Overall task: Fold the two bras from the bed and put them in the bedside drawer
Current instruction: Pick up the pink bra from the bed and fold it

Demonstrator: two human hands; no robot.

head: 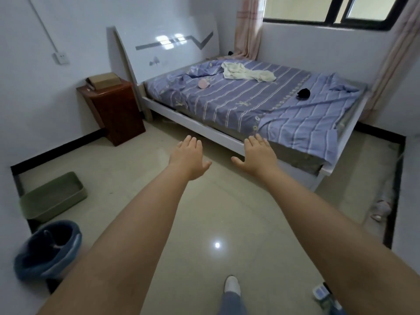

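Observation:
A pink bra (203,83) lies balled up on the bed (238,103) near the headboard. A black bra (303,93) lies crumpled farther right on the striped blue sheet. The brown bedside cabinet (116,108) stands left of the bed against the wall; its drawer front faces away and I cannot see it. My left hand (188,159) and my right hand (258,154) are stretched out flat over the floor in front of the bed frame, fingers apart, holding nothing.
A cream cloth (245,72) lies rumpled near the pillow end. A cardboard box (104,81) sits on the cabinet. A green tray (53,196) and a blue bin (48,248) stand on the floor at the left. My foot (232,284) is on the tiled floor.

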